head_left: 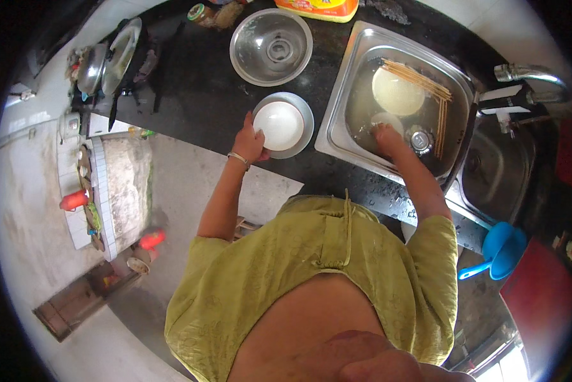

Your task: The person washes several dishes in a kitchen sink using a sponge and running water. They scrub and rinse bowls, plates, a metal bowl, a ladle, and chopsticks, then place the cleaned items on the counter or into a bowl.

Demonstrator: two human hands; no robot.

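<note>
My left hand grips the near left side of a white bowl, with the thumb over its rim. Beneath and around that bowl shows the rim of a wider grey bowl on the dark countertop. My right hand reaches into the water of a steel sink, its fingertips at a small pale dish. Whether the fingers close on the dish is unclear. A larger pale bowl or plate lies farther back in the water. Wooden chopsticks lie along the sink's far and right sides, near the metal drain.
A steel basin stands behind the bowls, beside an orange-and-yellow package. A faucet and a second sink basin are at right. A blue dipper hangs near the counter edge. Pans with lids stand far left.
</note>
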